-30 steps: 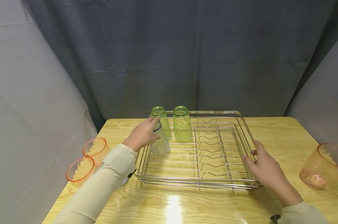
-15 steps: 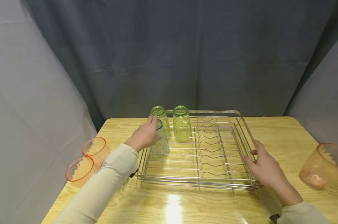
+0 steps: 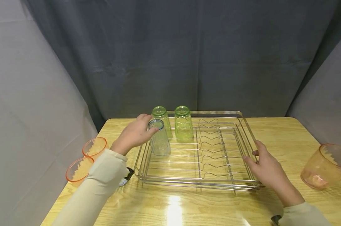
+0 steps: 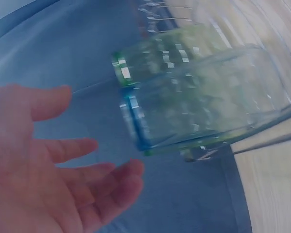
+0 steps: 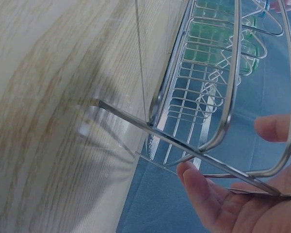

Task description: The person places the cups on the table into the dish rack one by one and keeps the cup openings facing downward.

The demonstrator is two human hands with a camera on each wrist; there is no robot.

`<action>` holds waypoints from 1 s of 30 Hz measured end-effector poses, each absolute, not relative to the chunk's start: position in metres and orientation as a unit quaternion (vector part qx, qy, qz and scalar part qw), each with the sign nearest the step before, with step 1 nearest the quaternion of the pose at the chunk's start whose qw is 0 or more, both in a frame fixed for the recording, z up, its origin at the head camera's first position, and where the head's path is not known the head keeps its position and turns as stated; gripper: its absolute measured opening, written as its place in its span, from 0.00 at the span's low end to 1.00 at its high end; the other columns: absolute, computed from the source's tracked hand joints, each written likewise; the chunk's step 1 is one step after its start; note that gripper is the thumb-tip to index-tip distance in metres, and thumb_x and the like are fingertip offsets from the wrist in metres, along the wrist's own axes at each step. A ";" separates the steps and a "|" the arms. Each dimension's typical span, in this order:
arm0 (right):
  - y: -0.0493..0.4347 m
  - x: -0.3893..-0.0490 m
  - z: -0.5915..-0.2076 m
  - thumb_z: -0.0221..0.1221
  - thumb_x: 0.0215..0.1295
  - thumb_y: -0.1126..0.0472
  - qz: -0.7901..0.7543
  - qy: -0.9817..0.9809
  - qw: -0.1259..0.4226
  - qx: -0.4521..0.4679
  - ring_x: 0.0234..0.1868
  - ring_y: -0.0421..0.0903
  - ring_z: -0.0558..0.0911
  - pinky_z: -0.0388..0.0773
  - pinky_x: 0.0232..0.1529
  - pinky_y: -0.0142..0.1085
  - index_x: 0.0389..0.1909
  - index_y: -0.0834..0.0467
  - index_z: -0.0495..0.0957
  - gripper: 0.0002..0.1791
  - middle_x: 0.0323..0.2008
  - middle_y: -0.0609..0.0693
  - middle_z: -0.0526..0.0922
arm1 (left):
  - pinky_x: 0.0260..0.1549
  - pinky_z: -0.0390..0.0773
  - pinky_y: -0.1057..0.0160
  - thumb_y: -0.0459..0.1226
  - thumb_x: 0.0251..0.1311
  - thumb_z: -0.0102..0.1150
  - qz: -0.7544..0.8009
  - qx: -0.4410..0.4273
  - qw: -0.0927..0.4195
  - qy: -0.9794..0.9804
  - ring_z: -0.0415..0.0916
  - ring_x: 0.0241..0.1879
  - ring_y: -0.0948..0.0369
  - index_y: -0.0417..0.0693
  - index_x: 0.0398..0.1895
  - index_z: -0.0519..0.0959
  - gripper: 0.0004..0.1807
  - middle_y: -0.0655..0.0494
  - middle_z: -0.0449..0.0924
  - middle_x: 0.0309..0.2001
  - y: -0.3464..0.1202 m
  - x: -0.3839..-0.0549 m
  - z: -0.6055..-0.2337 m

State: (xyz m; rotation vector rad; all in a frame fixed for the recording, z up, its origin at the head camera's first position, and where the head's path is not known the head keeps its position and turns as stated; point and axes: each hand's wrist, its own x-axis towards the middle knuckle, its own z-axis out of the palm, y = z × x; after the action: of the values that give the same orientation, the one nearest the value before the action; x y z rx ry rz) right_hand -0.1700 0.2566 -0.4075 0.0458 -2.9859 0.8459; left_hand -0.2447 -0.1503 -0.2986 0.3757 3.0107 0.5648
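A clear glass [image 3: 160, 141] with a blue rim at its top end stands upside down on the left side of the wire dish rack [image 3: 200, 171]. My left hand [image 3: 135, 131] is beside its upper end, fingers spread. In the left wrist view a gap shows between those fingers [image 4: 121, 187] and the blue-rimmed glass [image 4: 194, 104]. Behind it, two green glasses [image 3: 183, 125] also stand bottom up in the rack. My right hand [image 3: 267, 166] holds the rack's right rim, thumb on the inner side and fingers outside it.
Two orange tumblers [image 3: 95, 147] stand at the table's left edge, partly behind the left sleeve. Another orange tumbler [image 3: 326, 166] is at the far right. A round clear piece [image 3: 123, 181] shows under the left wrist. Grey-blue cloth [image 3: 198, 62] hangs behind the table [image 3: 148, 207].
My left hand has let go of the blue-rimmed glass and drawn back to the left, its fingers opening. The glass stays in the rack. My right hand keeps its place on the rim.
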 end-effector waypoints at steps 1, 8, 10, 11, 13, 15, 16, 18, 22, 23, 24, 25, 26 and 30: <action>0.257 -0.170 -0.407 0.46 0.76 0.44 0.272 -0.962 0.019 0.015 0.50 0.73 0.80 0.78 0.33 0.55 0.76 0.72 0.34 0.47 0.60 0.80 0.69 | 0.65 0.70 0.42 0.53 0.71 0.49 0.199 0.125 0.013 0.972 0.67 0.69 0.45 0.46 0.75 0.60 0.35 0.45 0.58 0.76 -0.153 -0.241 -0.296; 0.257 -0.171 -0.406 0.46 0.76 0.44 0.272 -0.962 0.024 0.016 0.49 0.72 0.81 0.77 0.34 0.55 0.76 0.72 0.35 0.47 0.60 0.79 0.70 | 0.50 0.79 0.48 0.51 0.71 0.50 0.255 0.121 -0.052 0.958 0.80 0.50 0.51 0.49 0.69 0.70 0.28 0.49 0.71 0.68 -0.167 -0.208 -0.294; 0.257 -0.171 -0.406 0.46 0.76 0.44 0.272 -0.962 0.024 0.017 0.50 0.73 0.80 0.78 0.34 0.55 0.76 0.71 0.35 0.47 0.60 0.79 0.70 | 0.49 0.79 0.48 0.49 0.71 0.50 0.260 0.123 -0.060 0.956 0.80 0.50 0.51 0.48 0.68 0.71 0.27 0.48 0.73 0.66 -0.170 -0.201 -0.299; 0.258 -0.171 -0.406 0.45 0.76 0.43 0.274 -0.961 0.021 0.016 0.50 0.73 0.80 0.78 0.34 0.55 0.76 0.71 0.35 0.47 0.60 0.79 0.70 | 0.49 0.79 0.48 0.48 0.72 0.50 0.263 0.123 -0.059 0.955 0.80 0.50 0.51 0.47 0.68 0.71 0.26 0.47 0.73 0.66 -0.171 -0.197 -0.303; 0.257 -0.170 -0.406 0.45 0.76 0.42 0.277 -0.961 0.016 0.014 0.51 0.73 0.80 0.78 0.34 0.55 0.76 0.71 0.34 0.48 0.61 0.79 0.69 | 0.49 0.79 0.47 0.47 0.72 0.49 0.270 0.125 -0.059 0.953 0.79 0.52 0.50 0.46 0.68 0.70 0.25 0.46 0.73 0.66 -0.174 -0.191 -0.312; 0.257 -0.170 -0.406 0.44 0.76 0.41 0.280 -0.960 0.010 0.013 0.52 0.73 0.79 0.78 0.34 0.54 0.76 0.70 0.33 0.48 0.62 0.79 0.69 | 0.51 0.79 0.47 0.45 0.73 0.48 0.278 0.123 -0.057 0.951 0.78 0.55 0.49 0.45 0.69 0.69 0.25 0.45 0.72 0.67 -0.175 -0.187 -0.323; 0.257 -0.169 -0.406 0.44 0.76 0.41 0.281 -0.960 0.008 0.013 0.52 0.73 0.79 0.78 0.34 0.54 0.76 0.70 0.33 0.49 0.62 0.79 0.68 | 0.53 0.78 0.46 0.45 0.73 0.48 0.282 0.118 -0.055 0.950 0.77 0.57 0.48 0.45 0.70 0.68 0.26 0.45 0.71 0.67 -0.176 -0.185 -0.329; 0.257 -0.169 -0.406 0.44 0.76 0.40 0.281 -0.960 0.005 0.011 0.52 0.73 0.79 0.78 0.34 0.54 0.76 0.70 0.33 0.49 0.62 0.79 0.68 | 0.56 0.76 0.44 0.45 0.73 0.47 0.289 0.108 -0.053 0.950 0.74 0.61 0.46 0.43 0.71 0.65 0.27 0.44 0.69 0.69 -0.176 -0.183 -0.341; 0.257 -0.169 -0.404 0.44 0.76 0.40 0.279 -0.960 0.003 0.008 0.53 0.74 0.78 0.78 0.35 0.55 0.77 0.70 0.32 0.49 0.62 0.79 0.68 | 0.65 0.68 0.40 0.45 0.73 0.47 0.301 0.085 -0.057 0.948 0.64 0.69 0.42 0.40 0.73 0.61 0.30 0.41 0.64 0.72 -0.174 -0.184 -0.361; 0.257 -0.169 -0.404 0.44 0.76 0.40 0.280 -0.960 0.003 0.007 0.54 0.74 0.78 0.78 0.35 0.55 0.77 0.69 0.32 0.49 0.63 0.79 0.68 | 0.66 0.66 0.39 0.45 0.73 0.47 0.307 0.080 -0.059 0.947 0.62 0.71 0.41 0.40 0.73 0.61 0.30 0.40 0.62 0.72 -0.173 -0.185 -0.366; 0.258 -0.169 -0.404 0.44 0.76 0.40 0.280 -0.960 0.005 0.007 0.54 0.74 0.78 0.78 0.35 0.55 0.77 0.69 0.32 0.49 0.62 0.79 0.68 | 0.67 0.65 0.38 0.45 0.73 0.48 0.313 0.074 -0.064 0.945 0.60 0.71 0.41 0.39 0.73 0.60 0.31 0.39 0.62 0.72 -0.172 -0.186 -0.371; 0.258 -0.169 -0.404 0.44 0.76 0.40 0.280 -0.960 0.006 0.007 0.54 0.75 0.78 0.78 0.35 0.55 0.77 0.69 0.32 0.49 0.62 0.79 0.68 | 0.68 0.63 0.38 0.45 0.73 0.48 0.319 0.068 -0.068 0.943 0.58 0.72 0.40 0.39 0.73 0.60 0.31 0.39 0.61 0.73 -0.171 -0.187 -0.375; 0.258 -0.169 -0.404 0.43 0.76 0.40 0.281 -0.960 0.006 0.008 0.53 0.74 0.78 0.78 0.35 0.55 0.77 0.69 0.32 0.49 0.63 0.79 0.68 | 0.68 0.63 0.38 0.45 0.72 0.49 0.324 0.060 -0.071 0.941 0.58 0.72 0.40 0.39 0.73 0.60 0.32 0.38 0.60 0.73 -0.171 -0.188 -0.379; 0.257 -0.168 -0.407 0.44 0.76 0.40 0.283 -0.959 0.008 0.013 0.52 0.74 0.79 0.79 0.33 0.53 0.76 0.70 0.32 0.49 0.62 0.79 0.68 | 0.66 0.65 0.37 0.45 0.72 0.49 0.336 0.033 -0.065 0.939 0.60 0.71 0.38 0.37 0.75 0.56 0.34 0.35 0.60 0.72 -0.170 -0.192 -0.397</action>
State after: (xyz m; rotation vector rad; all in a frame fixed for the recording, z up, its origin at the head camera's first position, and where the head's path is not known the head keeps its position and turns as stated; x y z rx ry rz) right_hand -0.1681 0.2567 -0.4065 0.0398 -2.9972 0.8845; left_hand -0.1919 -0.1700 -0.3965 0.1093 3.0786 1.1008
